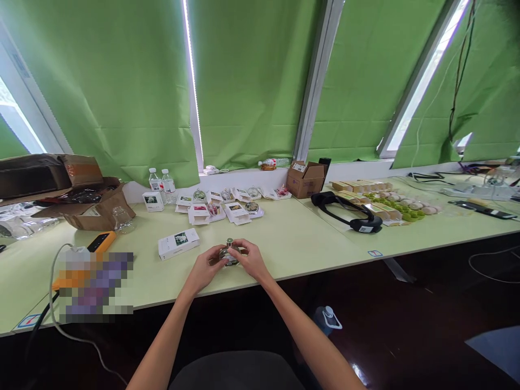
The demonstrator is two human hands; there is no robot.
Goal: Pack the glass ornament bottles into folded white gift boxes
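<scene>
Near the table's front edge stands a small, round clear-glass perfume bottle point(229, 254) with a shiny cap, upright between my hands. My left hand point(205, 268) is closed on its left side, fingers curled against the glass. From the right, my right hand point(249, 259) grips the bottle, with its fingers near the cap; both hands cover part of it. Just left of them lies a white box point(179, 244) with a flower picture. Another white box point(153, 201) stands farther back. Several opened white boxes point(239, 213) with round bottles and wrapped pieces beside them spread behind my hands.
Two plastic bottles point(168, 184) and cardboard boxes point(95, 203) are at the left, near an orange power strip point(103, 242) and white cable. A black headset point(347, 211), a small carton point(306, 179) and green egg trays point(400, 206) occupy the right.
</scene>
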